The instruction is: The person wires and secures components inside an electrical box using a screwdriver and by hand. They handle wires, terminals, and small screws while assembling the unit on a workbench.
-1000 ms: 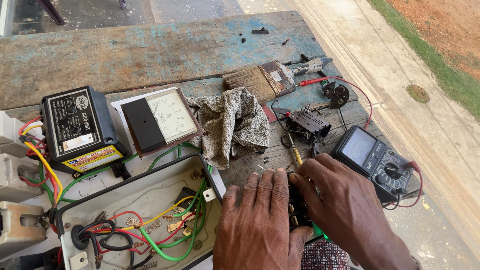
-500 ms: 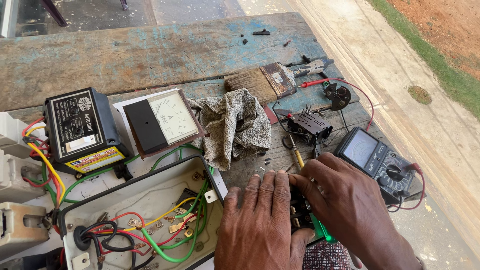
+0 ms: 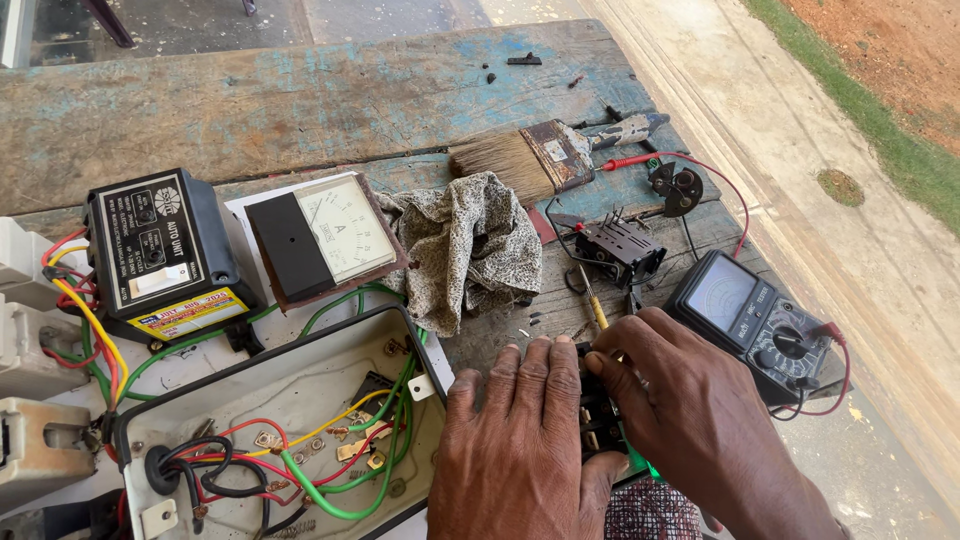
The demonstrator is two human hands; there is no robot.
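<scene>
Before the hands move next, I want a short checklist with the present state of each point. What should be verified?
1. Left hand steadies the black part: ok.
2. Right hand on the part: ok.
3. Screwdriver tip seated: cannot tell, hidden by the hands.
4. Multimeter lies apart from the hands: ok.
5. Cloth off the part: ok.
6. Wires in the open box dead: cannot tell.

Outdoors, bright daylight. Worn wooden bench (image 3: 300,90), flaking blue paint, planks cracked. Concrete pavement (image 3: 800,150) to right, running diagonally. Grass strip (image 3: 890,120) beyond it, then red earth (image 3: 900,30). Grey floor (image 3: 200,20) behind bench.
</scene>
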